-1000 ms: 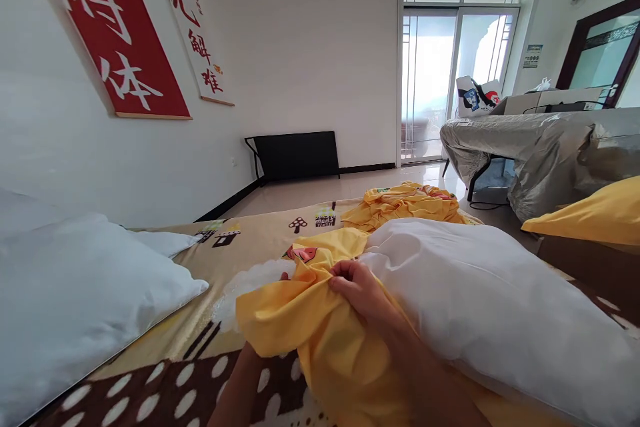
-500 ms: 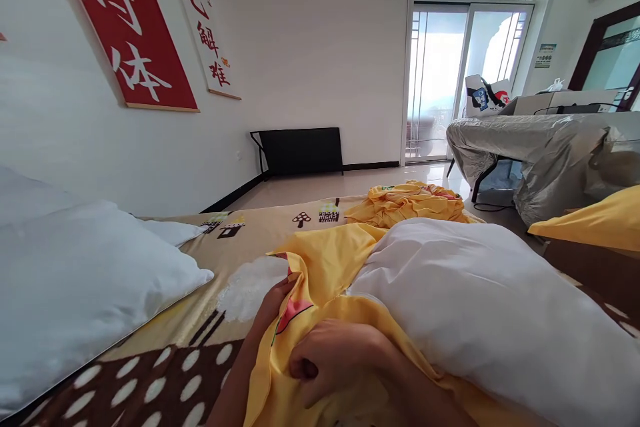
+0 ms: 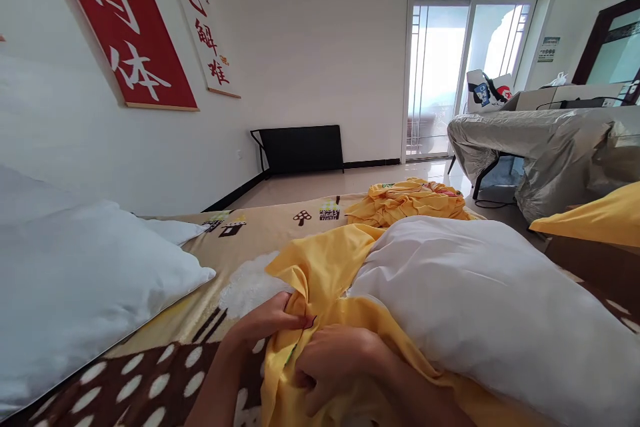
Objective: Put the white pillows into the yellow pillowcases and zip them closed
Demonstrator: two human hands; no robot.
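The big white stuffed pillow (image 3: 480,300) lies across the printed tan and brown bed sheet (image 3: 260,230), and everything else is placed from it. A yellow cloth pillowcase (image 3: 327,267) is gathered at the pillow's near left end, wrapping under its edge and bunching up just beside it.

The 2 hands sit close together at that same left end, low in the view. The left hand (image 3: 267,323) is just left of the pillow's corner. Its fingers are drawn together with the thumb, pinching a fold at the edge of the yellow cloth pillowcase, and the forearm rests over the spotted brown part of the sheet. The right hand (image 3: 335,363) is in front of the pillow's near edge, touching the yellow cloth. Its fingers are curled in to a loose fist and a bunch of the cloth is gripped inside them; the fingertips are tucked under and cannot be seen.

Well to the left of the pillow lies a 2nd plain white pillow (image 3: 95,287). Beyond the pillow's far side sits a crumpled heap of yellow cloth (image 3: 407,200). To its right is a yellow cushion corner (image 3: 595,217), and behind that a table under a grey shiny cover (image 3: 540,143).
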